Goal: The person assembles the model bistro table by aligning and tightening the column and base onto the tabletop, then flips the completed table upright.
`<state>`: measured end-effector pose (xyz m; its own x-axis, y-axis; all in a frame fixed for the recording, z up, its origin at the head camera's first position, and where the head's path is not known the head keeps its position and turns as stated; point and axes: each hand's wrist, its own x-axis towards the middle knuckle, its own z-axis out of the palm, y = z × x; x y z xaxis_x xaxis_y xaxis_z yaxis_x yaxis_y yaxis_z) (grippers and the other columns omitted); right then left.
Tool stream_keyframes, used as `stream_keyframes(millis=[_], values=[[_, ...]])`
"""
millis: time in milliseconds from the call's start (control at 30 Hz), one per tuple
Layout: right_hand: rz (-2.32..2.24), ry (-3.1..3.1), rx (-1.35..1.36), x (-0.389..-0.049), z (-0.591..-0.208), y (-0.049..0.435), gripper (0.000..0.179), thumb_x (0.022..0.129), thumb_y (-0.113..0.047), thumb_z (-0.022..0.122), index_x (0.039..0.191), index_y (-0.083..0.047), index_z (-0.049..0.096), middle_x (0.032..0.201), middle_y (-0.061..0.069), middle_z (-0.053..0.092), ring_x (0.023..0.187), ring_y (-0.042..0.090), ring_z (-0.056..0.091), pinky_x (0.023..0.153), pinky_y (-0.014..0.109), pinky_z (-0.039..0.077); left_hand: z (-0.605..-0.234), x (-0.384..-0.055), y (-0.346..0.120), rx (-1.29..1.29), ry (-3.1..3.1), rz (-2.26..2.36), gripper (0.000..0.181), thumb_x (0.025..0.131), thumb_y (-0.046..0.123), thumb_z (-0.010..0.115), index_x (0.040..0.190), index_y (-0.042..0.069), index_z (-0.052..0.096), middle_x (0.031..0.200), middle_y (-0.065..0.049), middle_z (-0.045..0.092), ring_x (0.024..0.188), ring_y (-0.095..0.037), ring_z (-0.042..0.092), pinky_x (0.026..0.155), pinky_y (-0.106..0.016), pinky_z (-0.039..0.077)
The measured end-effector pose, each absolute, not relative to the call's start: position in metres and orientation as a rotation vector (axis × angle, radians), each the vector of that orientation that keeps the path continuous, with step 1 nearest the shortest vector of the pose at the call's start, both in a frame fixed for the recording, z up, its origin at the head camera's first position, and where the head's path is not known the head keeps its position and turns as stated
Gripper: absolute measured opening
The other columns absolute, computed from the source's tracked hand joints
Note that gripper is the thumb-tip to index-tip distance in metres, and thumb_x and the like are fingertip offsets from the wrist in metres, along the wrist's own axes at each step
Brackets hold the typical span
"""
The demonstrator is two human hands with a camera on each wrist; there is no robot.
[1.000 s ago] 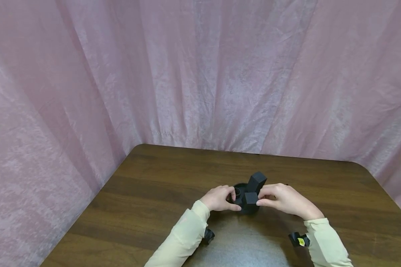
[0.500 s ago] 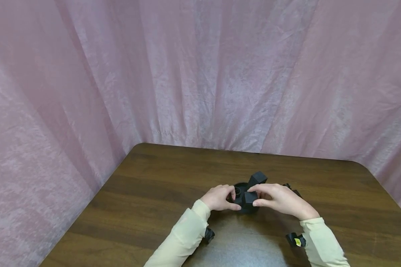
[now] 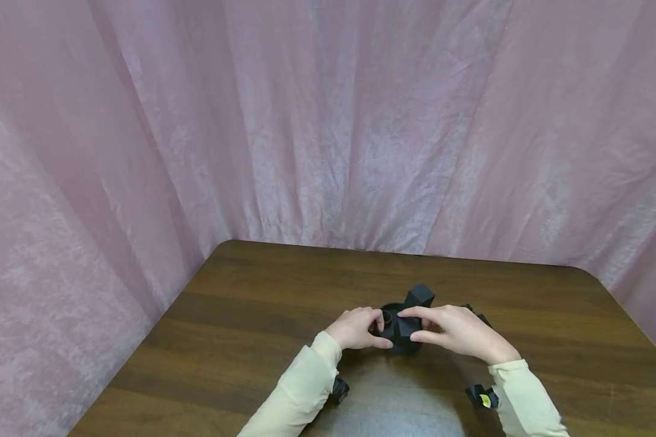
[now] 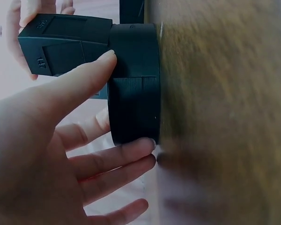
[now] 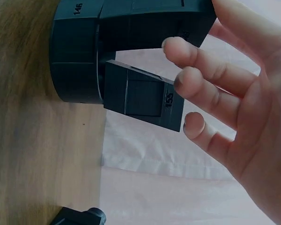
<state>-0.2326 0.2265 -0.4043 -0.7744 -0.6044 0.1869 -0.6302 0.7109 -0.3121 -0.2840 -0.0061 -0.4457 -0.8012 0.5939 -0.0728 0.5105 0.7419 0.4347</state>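
Observation:
A black round base (image 3: 405,348) stands on the table, with blocky black pieces rising from it. My left hand (image 3: 354,328) holds the base's left side; in the left wrist view its thumb lies near the top edge and its fingers reach along the curved wall (image 4: 133,112). With thumb and index finger my right hand (image 3: 459,328) grips the front block (image 3: 409,328), also seen in the right wrist view as the upper block (image 5: 152,28). Behind it a second block (image 3: 420,295) leans outward, marked 155 on its side (image 5: 143,96). A round opening (image 3: 387,318) shows at the left.
Past the right hand, another black part (image 3: 478,315) lies on the brown wooden table (image 3: 284,279). Pink curtains (image 3: 328,121) hang behind the table and along its left side. Black cameras are strapped at both wrists.
My right hand has shifted left, its index finger now reaching over the front block's top. The black part behind that hand has come into sight. My left hand keeps its hold.

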Motion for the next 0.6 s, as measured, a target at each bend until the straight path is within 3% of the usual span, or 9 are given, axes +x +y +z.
stream_keyframes(millis=[300,600], values=[[0.514,-2.791,0.982,-0.231,-0.4,0.237,0.031,0.092,-0.033,0.065,0.121,-0.025,0.065,0.075,-0.021,0.053,0.06,-0.008,0.038,0.055,0.017,0.034,-0.443,-0.286,-0.008,1.015,2.662,0.571,0.019,0.086,0.033,0.073,0.094,0.02,0.062,0.089,0.0,0.062,0.077,-0.005,0.049,0.069,-0.02,0.04],[0.475,-2.808,0.958,-0.232,-0.398,0.243,0.03,0.093,-0.03,0.064,0.124,-0.027,0.064,0.08,-0.019,0.063,0.064,-0.008,0.046,0.058,0.02,0.038,-0.439,-0.283,-0.006,1.081,2.604,0.587,0.017,0.088,0.027,0.072,0.099,0.018,0.063,0.075,0.005,0.059,0.067,-0.005,0.05,0.061,-0.018,0.041]])
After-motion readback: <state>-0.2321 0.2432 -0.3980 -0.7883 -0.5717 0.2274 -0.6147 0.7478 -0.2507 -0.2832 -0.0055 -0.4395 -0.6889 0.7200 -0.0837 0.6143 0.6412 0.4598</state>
